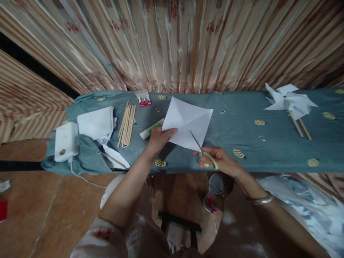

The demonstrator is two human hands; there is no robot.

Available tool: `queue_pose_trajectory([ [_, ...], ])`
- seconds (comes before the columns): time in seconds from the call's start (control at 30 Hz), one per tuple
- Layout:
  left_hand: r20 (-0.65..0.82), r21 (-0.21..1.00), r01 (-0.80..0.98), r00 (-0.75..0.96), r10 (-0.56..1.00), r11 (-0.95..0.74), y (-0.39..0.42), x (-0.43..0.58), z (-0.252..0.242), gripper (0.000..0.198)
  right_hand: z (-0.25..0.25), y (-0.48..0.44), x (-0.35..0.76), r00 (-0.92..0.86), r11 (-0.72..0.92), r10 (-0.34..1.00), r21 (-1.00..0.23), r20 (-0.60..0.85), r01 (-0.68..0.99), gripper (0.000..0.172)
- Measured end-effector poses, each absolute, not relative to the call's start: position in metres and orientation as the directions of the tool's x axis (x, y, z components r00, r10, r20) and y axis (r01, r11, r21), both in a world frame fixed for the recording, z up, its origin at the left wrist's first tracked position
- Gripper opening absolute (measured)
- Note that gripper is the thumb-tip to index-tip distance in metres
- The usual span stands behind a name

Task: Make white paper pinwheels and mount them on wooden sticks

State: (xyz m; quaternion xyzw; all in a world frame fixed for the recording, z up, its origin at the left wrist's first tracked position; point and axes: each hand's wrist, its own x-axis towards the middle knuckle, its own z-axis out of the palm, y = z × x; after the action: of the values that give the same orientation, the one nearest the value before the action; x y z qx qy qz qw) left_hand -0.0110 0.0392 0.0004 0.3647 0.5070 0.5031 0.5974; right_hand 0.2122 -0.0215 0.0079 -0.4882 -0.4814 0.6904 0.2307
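A creased white paper square [192, 118] is held above the cloth-covered table. My left hand [160, 138] grips its lower left edge, thumb on top. In my right hand [217, 159] are scissors with light green handles [212, 161]; a blade lies across the paper from its lower right edge toward the middle. Beside my left hand lies a green and white tube [151, 129], partly under the paper. Further left are several wooden sticks [127, 123] and a small open red and white box [144, 99] of metal pieces.
A stack of white paper [95, 122] and a white device with a cable [66, 141] are on the left of the green tablecloth [236, 132]. White paper pinwheels [286, 96] on sticks lie at the right. Behind hangs a striped curtain [172, 46].
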Motion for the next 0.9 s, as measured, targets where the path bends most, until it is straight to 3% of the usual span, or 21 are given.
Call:
queue_pose_trajectory([
  [0.23,-0.205,0.963,-0.202,-0.125,0.971,0.178,0.047,-0.023,-0.002,0.020,0.026,-0.017,0.242,-0.505,-0.470,0.682,-0.846,-0.529,0.252,0.042],
  [0.37,-0.202,0.968,-0.183,-0.146,0.968,0.174,0.049,-0.029,-0.003,0.021,0.031,-0.015,0.266,-0.463,-0.447,0.707,-0.845,-0.535,0.293,0.041],
  [0.43,-0.207,0.968,-0.167,-0.129,0.970,0.185,0.048,-0.029,-0.003,0.022,0.027,-0.014,0.272,-0.382,-0.363,0.804,-0.885,-0.456,0.291,0.042],
  [0.53,-0.215,0.968,-0.141,-0.055,0.975,0.206,0.045,-0.026,-0.005,0.023,0.016,-0.011,0.271,-0.101,-0.145,0.979,-0.950,-0.179,0.275,0.041],
  [0.63,-0.235,0.969,-0.064,0.044,0.971,0.237,0.042,-0.022,-0.007,0.025,0.011,-0.010,0.263,0.111,0.064,0.987,-0.919,0.116,0.390,0.039],
  [0.77,-0.300,0.947,0.167,0.159,0.941,0.274,0.039,-0.017,-0.007,0.020,0.017,-0.008,0.252,0.106,0.170,0.950,-0.773,0.293,0.611,0.039],
  [0.9,-0.312,0.920,0.319,0.247,0.918,0.227,0.034,-0.013,-0.007,0.021,0.022,-0.007,0.241,0.011,0.210,0.956,-0.708,0.293,0.674,0.038],
])
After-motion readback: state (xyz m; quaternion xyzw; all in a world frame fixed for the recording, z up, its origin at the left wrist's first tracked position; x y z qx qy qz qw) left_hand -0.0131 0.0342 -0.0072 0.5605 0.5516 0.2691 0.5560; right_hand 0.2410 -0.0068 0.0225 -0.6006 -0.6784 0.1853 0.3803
